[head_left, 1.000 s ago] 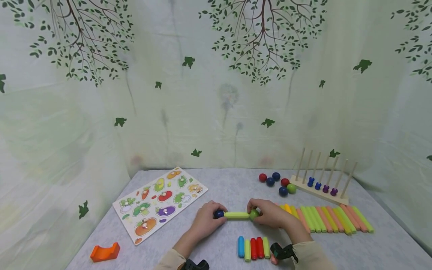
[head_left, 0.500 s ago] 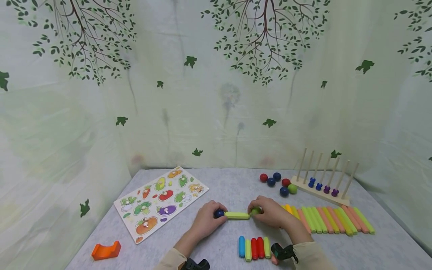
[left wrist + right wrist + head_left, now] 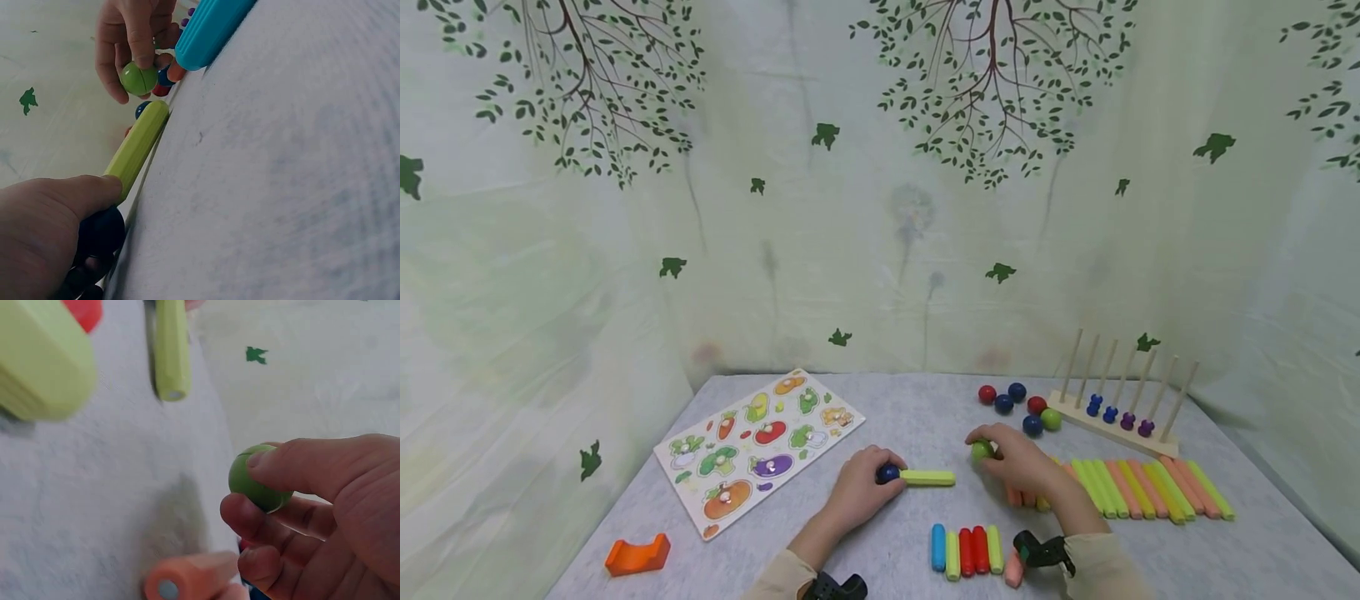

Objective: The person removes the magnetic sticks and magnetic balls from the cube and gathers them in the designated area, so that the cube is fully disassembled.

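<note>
My left hand (image 3: 865, 487) grips a dark blue ball (image 3: 887, 473) near the middle of the table. A yellow-green stick (image 3: 928, 478) extends rightward from that ball. In the left wrist view, the thumb lies where the stick (image 3: 139, 150) meets the ball. My right hand (image 3: 1022, 461) pinches a green ball (image 3: 250, 478) between thumb and fingers, apart from the stick's right end. That free end bears a small silvery disc in the right wrist view.
Short coloured sticks (image 3: 966, 550) lie in front, longer ones (image 3: 1150, 490) at right. Behind them are several loose balls (image 3: 1033, 426) and a pegged wooden stand (image 3: 1108, 425). At left are a vegetable picture board (image 3: 760, 450) and an orange curved block (image 3: 637, 555).
My right hand has drawn the green ball off the stick's right end and moved it to the right and slightly back. The left hand keeps its hold on the dark blue ball.
</note>
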Demonstrator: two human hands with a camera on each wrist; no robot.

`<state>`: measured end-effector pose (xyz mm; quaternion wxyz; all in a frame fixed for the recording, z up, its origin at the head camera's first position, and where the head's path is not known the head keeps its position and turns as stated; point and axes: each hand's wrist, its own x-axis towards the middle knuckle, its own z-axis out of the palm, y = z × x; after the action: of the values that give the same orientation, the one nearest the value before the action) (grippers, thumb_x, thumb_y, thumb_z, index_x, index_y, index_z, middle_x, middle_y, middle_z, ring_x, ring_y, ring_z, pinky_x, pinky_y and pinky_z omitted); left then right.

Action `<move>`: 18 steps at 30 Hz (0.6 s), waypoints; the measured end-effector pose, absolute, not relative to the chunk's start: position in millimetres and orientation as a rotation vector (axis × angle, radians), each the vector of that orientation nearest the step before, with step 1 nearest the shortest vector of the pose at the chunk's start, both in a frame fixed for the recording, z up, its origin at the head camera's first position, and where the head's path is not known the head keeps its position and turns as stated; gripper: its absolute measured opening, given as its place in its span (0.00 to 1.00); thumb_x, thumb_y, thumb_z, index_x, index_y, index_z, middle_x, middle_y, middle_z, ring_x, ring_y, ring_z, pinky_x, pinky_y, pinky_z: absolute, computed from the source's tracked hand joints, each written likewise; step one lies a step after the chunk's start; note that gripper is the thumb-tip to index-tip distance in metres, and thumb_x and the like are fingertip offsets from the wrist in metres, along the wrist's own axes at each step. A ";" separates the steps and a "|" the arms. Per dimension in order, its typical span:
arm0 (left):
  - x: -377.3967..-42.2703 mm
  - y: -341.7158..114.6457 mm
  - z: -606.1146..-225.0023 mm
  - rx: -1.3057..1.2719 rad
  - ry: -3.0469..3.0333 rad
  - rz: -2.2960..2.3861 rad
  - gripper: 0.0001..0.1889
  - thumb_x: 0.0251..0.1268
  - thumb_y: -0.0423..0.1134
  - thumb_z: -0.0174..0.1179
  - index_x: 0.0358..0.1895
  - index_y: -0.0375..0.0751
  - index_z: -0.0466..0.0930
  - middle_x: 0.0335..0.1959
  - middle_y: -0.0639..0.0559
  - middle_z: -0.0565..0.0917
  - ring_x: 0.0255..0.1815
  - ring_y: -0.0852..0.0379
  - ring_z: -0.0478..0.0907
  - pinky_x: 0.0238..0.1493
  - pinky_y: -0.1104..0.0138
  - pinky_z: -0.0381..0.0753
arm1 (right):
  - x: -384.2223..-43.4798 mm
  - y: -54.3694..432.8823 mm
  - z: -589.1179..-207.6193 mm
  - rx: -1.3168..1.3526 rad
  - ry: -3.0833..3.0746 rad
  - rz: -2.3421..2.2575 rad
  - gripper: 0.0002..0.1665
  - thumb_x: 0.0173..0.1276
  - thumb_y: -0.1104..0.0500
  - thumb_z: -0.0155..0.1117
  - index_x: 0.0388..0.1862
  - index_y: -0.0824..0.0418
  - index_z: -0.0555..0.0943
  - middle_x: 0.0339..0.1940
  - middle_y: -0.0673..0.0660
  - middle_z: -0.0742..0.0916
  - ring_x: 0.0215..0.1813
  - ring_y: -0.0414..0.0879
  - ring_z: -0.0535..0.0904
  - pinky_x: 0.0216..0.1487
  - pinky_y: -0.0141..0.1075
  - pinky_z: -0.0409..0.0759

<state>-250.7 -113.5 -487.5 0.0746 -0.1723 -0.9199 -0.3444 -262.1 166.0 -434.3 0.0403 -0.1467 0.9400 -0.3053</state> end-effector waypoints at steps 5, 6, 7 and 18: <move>-250.1 -114.7 -488.4 -0.545 -2.736 -1.019 0.08 0.62 0.48 0.68 0.44 0.57 0.85 0.40 0.60 0.82 0.43 0.61 0.76 0.45 0.63 0.74 | -269.2 181.9 -430.1 -0.286 2.914 -1.012 0.21 0.68 0.60 0.67 0.59 0.52 0.80 0.54 0.52 0.84 0.44 0.46 0.76 0.46 0.39 0.80; -250.1 -113.9 -488.4 -0.544 -2.732 -1.018 0.08 0.62 0.48 0.68 0.43 0.57 0.85 0.39 0.60 0.82 0.42 0.62 0.76 0.46 0.63 0.74 | -271.4 186.2 -428.9 -0.270 2.917 -1.026 0.21 0.68 0.60 0.67 0.60 0.52 0.80 0.54 0.53 0.83 0.43 0.47 0.76 0.45 0.38 0.81; -250.3 -113.5 -488.6 -0.550 -2.724 -1.012 0.08 0.62 0.48 0.68 0.43 0.57 0.85 0.39 0.60 0.82 0.42 0.62 0.76 0.45 0.63 0.74 | -274.1 190.0 -427.9 -0.269 2.917 -1.043 0.21 0.68 0.61 0.67 0.60 0.54 0.79 0.54 0.55 0.83 0.43 0.47 0.76 0.43 0.37 0.81; -249.2 -115.2 -489.1 -0.521 -2.735 -1.017 0.08 0.62 0.48 0.67 0.43 0.57 0.85 0.40 0.60 0.82 0.43 0.61 0.77 0.46 0.62 0.75 | -314.8 209.0 -426.1 -0.194 2.844 -1.057 0.22 0.68 0.63 0.65 0.61 0.62 0.78 0.53 0.62 0.82 0.38 0.49 0.77 0.37 0.35 0.82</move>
<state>-249.2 -115.2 -489.1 0.0885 -0.1752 -0.9191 -0.3417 -314.8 209.0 -426.1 0.0509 -0.0636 0.9342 -0.3472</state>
